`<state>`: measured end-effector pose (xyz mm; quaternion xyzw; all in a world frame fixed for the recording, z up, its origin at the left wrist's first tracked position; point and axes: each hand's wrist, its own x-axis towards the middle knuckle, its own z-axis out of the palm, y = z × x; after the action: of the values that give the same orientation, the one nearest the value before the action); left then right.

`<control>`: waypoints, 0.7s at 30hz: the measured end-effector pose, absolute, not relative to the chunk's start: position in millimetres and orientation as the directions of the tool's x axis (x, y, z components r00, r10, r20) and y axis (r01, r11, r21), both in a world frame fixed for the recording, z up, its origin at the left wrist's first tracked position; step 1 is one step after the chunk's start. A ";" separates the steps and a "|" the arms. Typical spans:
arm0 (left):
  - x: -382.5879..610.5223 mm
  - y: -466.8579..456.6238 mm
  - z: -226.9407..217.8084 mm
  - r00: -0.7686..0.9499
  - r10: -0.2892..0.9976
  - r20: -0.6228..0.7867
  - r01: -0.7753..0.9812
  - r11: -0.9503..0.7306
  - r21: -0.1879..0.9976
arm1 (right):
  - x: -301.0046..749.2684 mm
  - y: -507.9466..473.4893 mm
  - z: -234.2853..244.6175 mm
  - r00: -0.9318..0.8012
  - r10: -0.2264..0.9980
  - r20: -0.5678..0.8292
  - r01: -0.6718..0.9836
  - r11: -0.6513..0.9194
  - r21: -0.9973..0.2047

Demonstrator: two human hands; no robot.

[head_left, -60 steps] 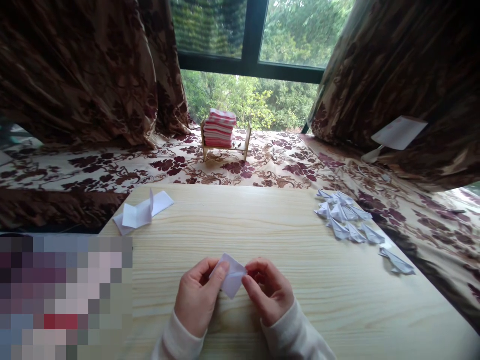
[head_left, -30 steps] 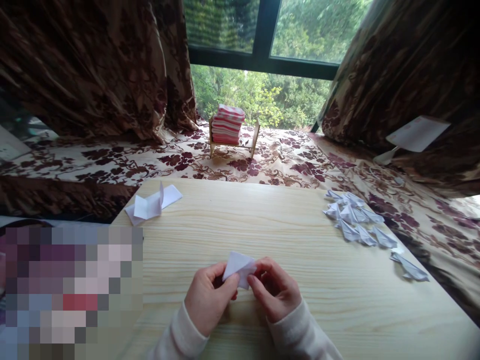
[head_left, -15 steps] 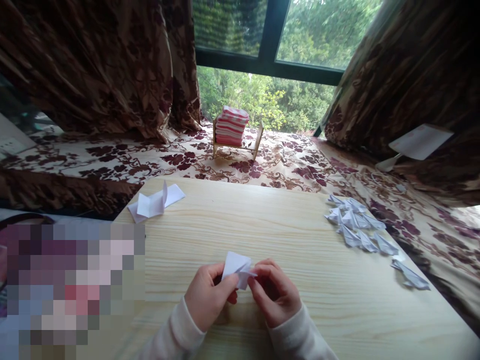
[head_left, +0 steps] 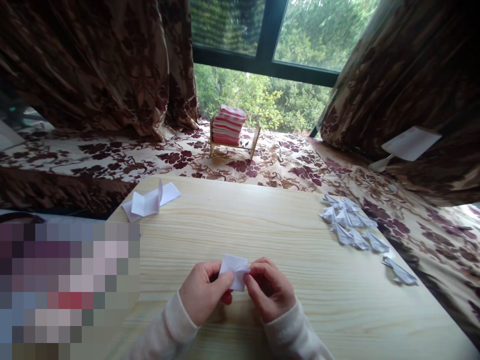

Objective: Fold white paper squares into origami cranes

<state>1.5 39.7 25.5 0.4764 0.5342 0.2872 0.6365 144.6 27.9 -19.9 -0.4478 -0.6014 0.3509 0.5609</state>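
Note:
Both of my hands pinch a small folded white paper [head_left: 234, 269] just above the near middle of a light wooden table [head_left: 262, 225]. My left hand [head_left: 204, 292] grips its left side with thumb and fingers closed. My right hand [head_left: 270, 290] grips its right side, fingers curled onto the fold. Cream sleeves cover both wrists.
Loose white paper slips [head_left: 150, 202] lie at the table's far left corner. Several folded white paper pieces [head_left: 350, 225] are heaped along the right edge, with one more [head_left: 399, 272] nearer. A striped pink stack on a small wooden rack [head_left: 229, 129] stands beyond on patterned cloth.
The paper has been folded smaller and turned between my fingers, and my hands have stayed at the same spot on the table. The view has shifted slightly.

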 end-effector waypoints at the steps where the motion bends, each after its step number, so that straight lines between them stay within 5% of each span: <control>1: 1.9 39.9 25.8 0.259 0.873 -0.413 0.153 0.385 0.910 | 144.9 28.0 -19.2 0.025 0.928 0.372 0.161 0.364 -0.918; 12: 3.0 42.5 25.1 0.226 0.865 -0.449 0.131 0.429 0.894 | 156.2 33.4 -14.5 -0.189 0.754 0.629 0.504 0.624 -0.597; 21: 2.3 42.3 24.5 0.220 0.865 -0.451 0.102 0.439 0.893 | 166.4 29.7 -5.2 -0.382 0.691 0.614 0.602 0.690 -0.403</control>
<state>2.3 42.3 24.5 0.4396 0.5501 0.2952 0.6457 166.4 29.7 -5.2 -0.3897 -0.8293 0.0564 0.3964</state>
